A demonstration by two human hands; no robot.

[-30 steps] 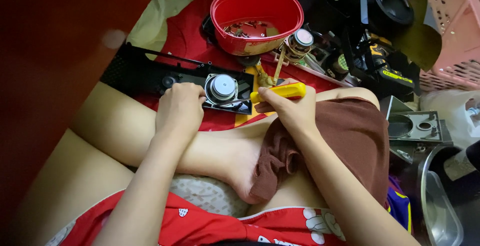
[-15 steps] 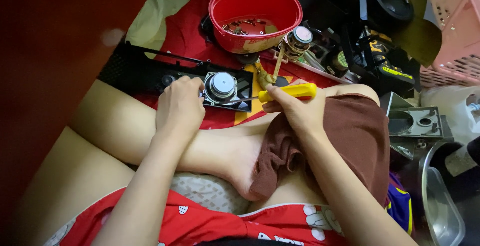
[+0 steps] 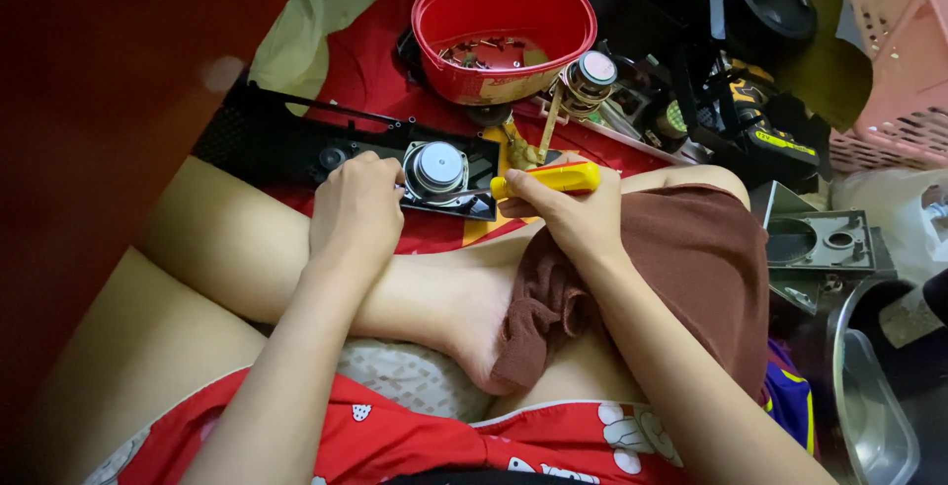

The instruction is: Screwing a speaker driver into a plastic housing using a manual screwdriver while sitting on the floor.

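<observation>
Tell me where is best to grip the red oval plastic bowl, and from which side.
Probably take the red oval plastic bowl by its near rim, coming from above: the rim is wide, open and uncovered there, while clutter crowds its right and far sides.

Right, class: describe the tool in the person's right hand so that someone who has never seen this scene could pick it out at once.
Find the red oval bowl at the top. Just below it a black panel with a round silver speaker lies across a red cloth. The screwdriver is in the right hand beside that speaker, pointing towards it; its bright yellow handle is the only one among dark parts.
</observation>
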